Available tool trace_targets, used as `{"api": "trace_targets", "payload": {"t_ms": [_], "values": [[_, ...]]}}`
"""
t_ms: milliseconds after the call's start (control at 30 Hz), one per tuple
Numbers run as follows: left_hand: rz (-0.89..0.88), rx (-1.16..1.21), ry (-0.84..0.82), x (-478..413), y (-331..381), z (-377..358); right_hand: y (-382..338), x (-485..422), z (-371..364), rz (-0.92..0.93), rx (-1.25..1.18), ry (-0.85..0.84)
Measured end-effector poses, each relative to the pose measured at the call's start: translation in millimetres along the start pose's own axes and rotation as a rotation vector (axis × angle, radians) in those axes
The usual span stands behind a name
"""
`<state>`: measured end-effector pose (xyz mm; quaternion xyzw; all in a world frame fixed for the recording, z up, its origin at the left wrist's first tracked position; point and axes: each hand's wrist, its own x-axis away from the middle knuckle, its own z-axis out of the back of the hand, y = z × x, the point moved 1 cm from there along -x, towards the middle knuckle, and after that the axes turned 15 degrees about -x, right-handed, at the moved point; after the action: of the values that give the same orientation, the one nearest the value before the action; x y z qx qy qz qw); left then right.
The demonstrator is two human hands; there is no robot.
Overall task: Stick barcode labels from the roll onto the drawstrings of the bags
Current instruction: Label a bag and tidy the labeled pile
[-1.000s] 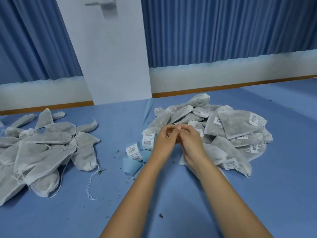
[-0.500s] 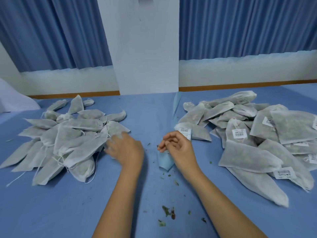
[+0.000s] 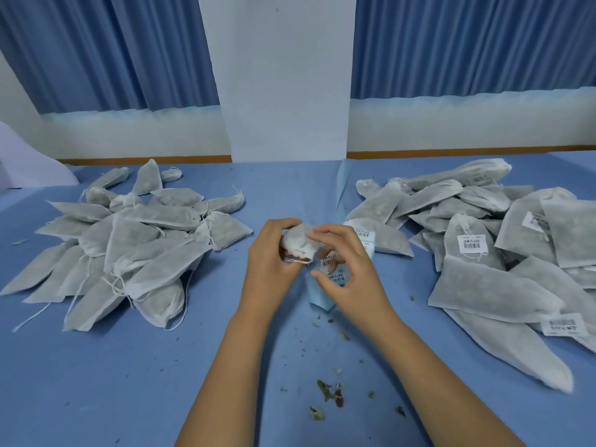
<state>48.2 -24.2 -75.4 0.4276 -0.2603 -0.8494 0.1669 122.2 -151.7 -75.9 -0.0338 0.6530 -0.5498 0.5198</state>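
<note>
print on the barcode labels (image 3: 472,244) is unreadable.

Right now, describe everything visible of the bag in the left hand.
The bag is small and white, of thin fabric that looks non-woven, scrunched into a lump. Dark contents show at its lower edge. The left hand grips it from the left and holds it above the blue table. The right hand touches its top right with a fingertip. Its far side is hidden.
</note>
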Motion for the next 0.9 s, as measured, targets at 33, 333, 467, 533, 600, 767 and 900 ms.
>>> {"api": "trace_targets", "payload": {"t_ms": [33,333,467,533,600,767,900], "values": [[-0.07,-0.003,-0.028,1,5,-1,-1,0,0,0.026,-0.001,0.018],[-0.245,0.046,-0.019,8,15,0,-2,3,6,-0.138,-0.246,0.266],[-0.227,-0.008,-0.097,7,16,-7,-1,4,6,-0.227,-0.364,0.279],[-0.179,0.035,-0.093,7,15,-8,-1,4,8,-0.243,-0.369,0.315],[-0.158,0.044,-0.089,8,14,-8,-2,3,10,-0.196,-0.304,0.353],[-0.137,0.013,-0.117,8,11,-1,-1,0,20,-0.221,-0.38,0.471],[-0.152,-0.037,-0.197,8,15,1,1,-1,21,-0.346,-0.708,0.563]]}}
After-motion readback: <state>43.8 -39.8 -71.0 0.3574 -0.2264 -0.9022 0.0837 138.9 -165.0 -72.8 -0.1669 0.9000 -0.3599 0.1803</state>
